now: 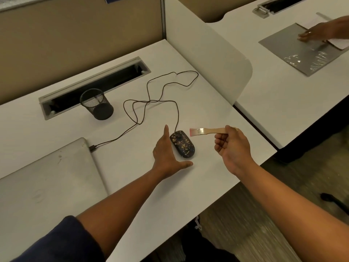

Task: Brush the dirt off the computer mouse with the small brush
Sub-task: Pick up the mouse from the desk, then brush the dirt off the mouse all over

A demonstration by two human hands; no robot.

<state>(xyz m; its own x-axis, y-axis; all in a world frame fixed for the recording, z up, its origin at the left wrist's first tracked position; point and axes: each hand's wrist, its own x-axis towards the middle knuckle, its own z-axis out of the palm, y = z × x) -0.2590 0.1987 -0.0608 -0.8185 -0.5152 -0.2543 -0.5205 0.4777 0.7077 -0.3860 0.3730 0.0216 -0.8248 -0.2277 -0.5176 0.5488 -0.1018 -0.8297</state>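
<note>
Scanning from the left, we see the closed laptop (47,178) on the table (132,186), then our left hand (166,157), fingers spread beside the speckled mouse (182,144). Our right hand (232,146) pinches the small brush (205,131), its bristles just above the mouse.

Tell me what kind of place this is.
Most likely an office with shared desks: a partition divides two white desks, a cable slot is cut into the desktop, and a closed laptop lies beside a wired mouse.
</note>
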